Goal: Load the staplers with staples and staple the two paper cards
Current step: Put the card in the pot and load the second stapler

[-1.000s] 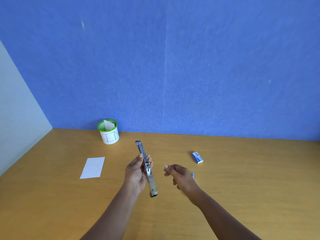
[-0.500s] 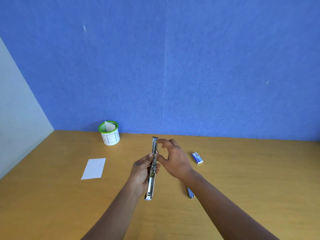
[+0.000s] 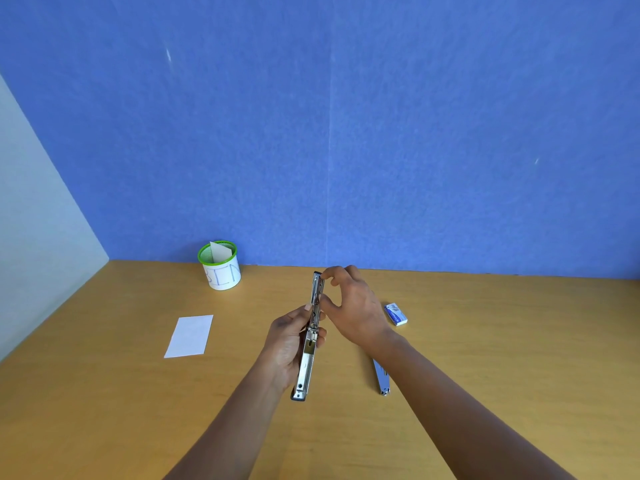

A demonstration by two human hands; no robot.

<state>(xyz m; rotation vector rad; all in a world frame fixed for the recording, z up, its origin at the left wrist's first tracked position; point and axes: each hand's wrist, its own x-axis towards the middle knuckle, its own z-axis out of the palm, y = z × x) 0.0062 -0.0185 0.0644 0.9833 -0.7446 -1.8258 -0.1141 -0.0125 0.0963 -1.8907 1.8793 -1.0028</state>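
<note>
Left hand [image 3: 286, 345] grips slim chrome stapler [image 3: 306, 362] mid-body, swung open flat, held above wood-grain table [image 3: 104, 393]. Right hand [image 3: 354, 306] thumb and forefinger pinch its far rail (contents too small to tell). Flat white card [image 3: 189, 336] lies left.

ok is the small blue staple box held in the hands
No, the small blue-and-white staple box lies on the wooden table, apart from the right hand.

You can read only the blue hand-drawn letters "BIN" on the white, green-rimmed cup [image 3: 221, 271] on the worktop; the staple box [image 3: 395, 314] print is too small.
</note>
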